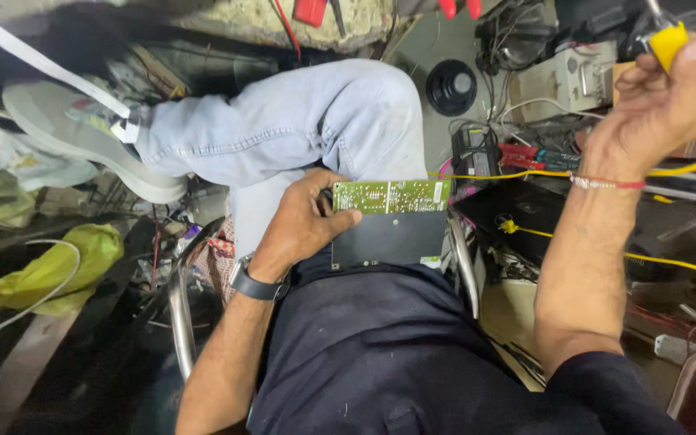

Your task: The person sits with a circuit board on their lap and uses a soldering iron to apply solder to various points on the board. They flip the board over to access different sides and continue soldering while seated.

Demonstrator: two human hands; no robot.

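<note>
Two hands busy: left hand [304,221] grips the left end of a green circuit board [391,196] lying on a black panel [388,239] in the lap. Right hand [660,101], raised upper right, is closed around a yellow-handled tool [670,42]. Yellow wire [517,174] runs behind the wrist; beige rectangular box [561,80] sits on the cluttered bench.

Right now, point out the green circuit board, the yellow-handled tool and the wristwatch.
green circuit board [391,196], head view, middle of its green face.
yellow-handled tool [669,42], head view, upper yellow grip.
wristwatch [254,285], head view, dark band.
</note>
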